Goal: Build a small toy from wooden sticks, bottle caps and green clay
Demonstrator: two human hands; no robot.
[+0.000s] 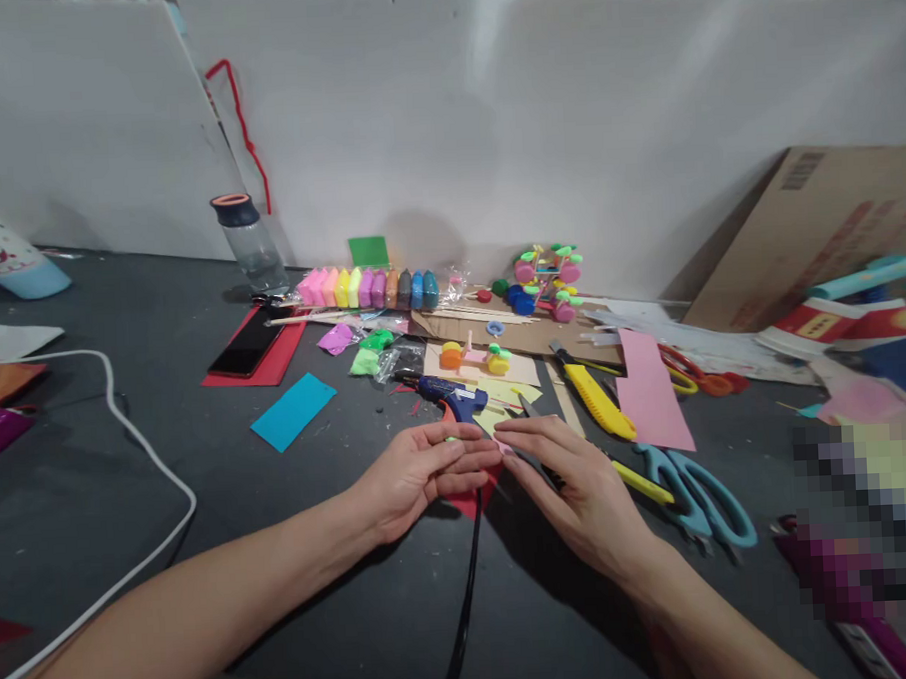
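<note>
My left hand (pixel 421 476) rests low in the middle of the dark table (pixel 204 490), fingers curled and pinched around a small piece with a green tip that I cannot make out. My right hand (pixel 571 484) lies beside it, fingertips meeting the left hand's over a small pink scrap and a red paper piece (pixel 475 501). Just beyond both hands sits a blue glue gun (pixel 451 395), its black cable (pixel 468 589) running toward me between my arms.
Teal scissors (pixel 700 494) and a yellow utility knife (pixel 597 401) lie right of my right hand, next to a pink paper strip (pixel 650 391). A row of coloured clay packs (pixel 368 288), a water bottle (pixel 249 238), a phone (pixel 247 343), blue paper (pixel 292 412), a white cable (pixel 138 443), a cardboard box (pixel 809 234).
</note>
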